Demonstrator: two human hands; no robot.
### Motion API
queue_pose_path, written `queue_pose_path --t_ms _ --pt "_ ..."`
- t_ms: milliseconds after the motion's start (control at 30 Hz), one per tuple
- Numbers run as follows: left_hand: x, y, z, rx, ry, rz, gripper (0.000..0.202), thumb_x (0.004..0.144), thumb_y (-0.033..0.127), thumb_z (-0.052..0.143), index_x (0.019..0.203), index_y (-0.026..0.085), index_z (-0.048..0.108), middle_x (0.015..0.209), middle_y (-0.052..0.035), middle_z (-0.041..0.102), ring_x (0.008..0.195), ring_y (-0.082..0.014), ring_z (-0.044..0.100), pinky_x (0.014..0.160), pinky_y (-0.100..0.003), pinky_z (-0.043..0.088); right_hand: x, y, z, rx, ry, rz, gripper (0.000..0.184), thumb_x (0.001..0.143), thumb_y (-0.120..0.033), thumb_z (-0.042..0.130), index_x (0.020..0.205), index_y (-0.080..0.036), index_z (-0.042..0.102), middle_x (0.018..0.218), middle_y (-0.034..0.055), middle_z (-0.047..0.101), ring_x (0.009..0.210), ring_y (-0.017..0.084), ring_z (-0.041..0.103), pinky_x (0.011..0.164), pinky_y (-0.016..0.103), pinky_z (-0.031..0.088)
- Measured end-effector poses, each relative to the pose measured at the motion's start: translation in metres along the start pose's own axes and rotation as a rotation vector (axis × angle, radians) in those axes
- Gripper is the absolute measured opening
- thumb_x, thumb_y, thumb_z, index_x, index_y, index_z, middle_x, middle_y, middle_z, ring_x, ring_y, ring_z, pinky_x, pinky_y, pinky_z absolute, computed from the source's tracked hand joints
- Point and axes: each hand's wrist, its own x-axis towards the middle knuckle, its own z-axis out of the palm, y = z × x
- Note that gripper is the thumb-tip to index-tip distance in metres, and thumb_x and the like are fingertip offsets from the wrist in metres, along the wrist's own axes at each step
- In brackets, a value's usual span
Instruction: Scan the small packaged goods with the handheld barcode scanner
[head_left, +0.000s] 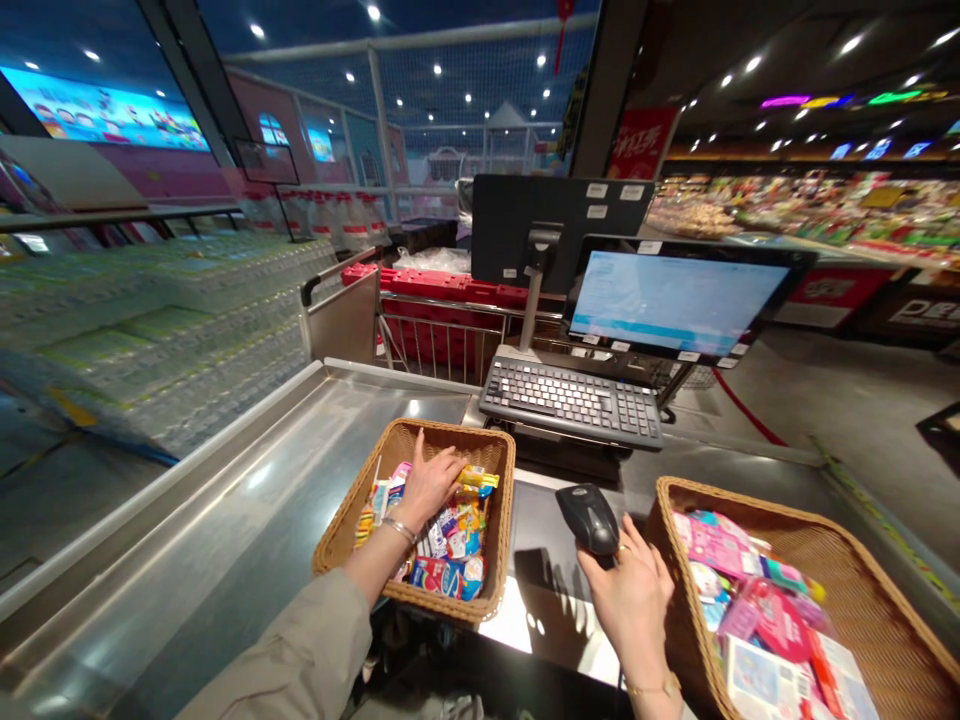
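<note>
- Holding a black plastic handheld scanner (589, 517) by its near end in the right grip (628, 575), above the silver metal worktop (270, 500).
- Reaching with the left grip (431, 478) over colourful shiny packets (450, 545) inside a brown woven basket (442, 604); cannot tell whether grasping.

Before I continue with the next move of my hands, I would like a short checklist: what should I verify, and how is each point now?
1. Right hand holds the black plastic handheld scanner: ok.
2. Left hand is inside the brown woven left basket, at the small colourful packets: ok.
3. Narrow yellow packet is gripped by the left hand: cannot tell; it lies beside the fingers, but their undersides are hidden.
4. Scanner's window faces a packet: cannot tell; the window is hidden.
5. Black-framed flat screen is lit: ok.
6. Screen text is readable: not ok; too small and faint.
</note>
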Motion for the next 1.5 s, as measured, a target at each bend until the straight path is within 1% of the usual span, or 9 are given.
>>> queue_pose_path --t_ms 200,433,733,800,933,1000,1133,1200,1500 --pt "-0.006 0.007 -0.005 0.020 0.090 0.016 0.036 0.094 0.030 0.050 0.130 0.030 0.054 0.123 -0.0054 0.068 0.128 -0.0266 0.052 0.113 -0.067 -0.015 -0.004 -0.004 -0.004 0.008 0.006 -0.026 0.037 0.077 -0.047 0.048 0.088 -0.020 0.070 0.110 0.0116 0.070 0.122 0.028 0.052 0.105 0.048 0.026" --pt "-0.006 0.018 -0.011 0.023 0.189 0.028 0.036 0.097 0.030 0.046 0.131 0.030 0.054 0.123 -0.0047 0.068 0.128 -0.0265 0.053 0.115 -0.064 -0.012 -0.005 -0.009 -0.011 0.020 -0.003 -0.067 0.032 0.077 -0.042 0.050 0.091 -0.020 0.069 0.113 0.0109 0.069 0.126 0.028 0.049 0.106 0.048 0.025" --pt "-0.002 0.033 -0.025 0.036 0.309 0.045 0.036 0.098 0.030 0.044 0.132 0.030 0.054 0.120 -0.0044 0.070 0.129 -0.0277 0.052 0.113 -0.064 -0.015 -0.008 -0.015 -0.020 0.066 -0.051 -0.094 0.025 0.074 -0.035 0.052 0.088 -0.021 0.068 0.114 0.0076 0.069 0.130 0.028 0.047 0.110 0.050 0.020" --pt "0.000 0.038 -0.025 0.040 0.359 0.078 0.035 0.097 0.029 0.045 0.131 0.030 0.055 0.117 -0.0041 0.071 0.127 -0.0268 0.053 0.114 -0.063 -0.014 -0.009 -0.015 -0.021 0.071 -0.058 -0.105 0.025 0.074 -0.033 0.053 0.091 -0.022 0.068 0.116 0.0069 0.069 0.130 0.028 0.046 0.110 0.050 0.020" --pt "0.006 0.048 -0.022 0.059 0.527 0.161 0.032 0.096 0.028 0.051 0.126 0.029 0.058 0.109 -0.0026 0.074 0.121 -0.0244 0.059 0.115 -0.060 -0.011 -0.009 -0.017 -0.025 0.073 -0.087 -0.121 0.026 0.075 -0.032 0.054 0.096 -0.022 0.067 0.118 0.0059 0.068 0.132 0.027 0.044 0.110 0.050 0.021" --pt "0.009 0.054 -0.022 0.070 0.583 0.195 0.029 0.095 0.027 0.053 0.123 0.028 0.060 0.106 -0.0020 0.075 0.118 -0.0235 0.061 0.116 -0.060 -0.009 -0.009 -0.020 -0.027 0.069 -0.097 -0.126 0.025 0.076 -0.032 0.055 0.095 -0.023 0.067 0.119 0.0048 0.067 0.133 0.028 0.043 0.110 0.050 0.020" --pt "0.016 0.066 -0.020 0.073 0.609 0.230 0.027 0.095 0.025 0.053 0.120 0.029 0.062 0.105 -0.0009 0.075 0.118 -0.0221 0.061 0.116 -0.058 -0.008 -0.010 -0.027 -0.033 0.070 -0.111 -0.141 0.025 0.076 -0.030 0.054 0.096 -0.023 0.067 0.119 0.0040 0.067 0.133 0.029 0.043 0.109 0.051 0.021" --pt "0.018 0.071 -0.018 0.070 0.609 0.243 0.027 0.095 0.025 0.053 0.120 0.030 0.062 0.105 -0.0005 0.075 0.118 -0.0218 0.061 0.116 -0.058 -0.008 -0.010 -0.029 -0.035 0.069 -0.096 -0.149 0.022 0.074 -0.029 0.055 0.092 -0.024 0.067 0.118 0.0031 0.068 0.132 0.029 0.044 0.109 0.051 0.022" --pt "0.025 0.083 -0.014 0.056 0.619 0.279 0.025 0.094 0.023 0.054 0.117 0.028 0.063 0.103 -0.0004 0.075 0.117 -0.0208 0.062 0.116 -0.057 -0.007 -0.015 -0.024 -0.038 0.050 -0.076 -0.167 0.020 0.073 -0.027 0.058 0.091 -0.023 0.067 0.119 0.0038 0.068 0.133 0.028 0.043 0.109 0.051 0.021"
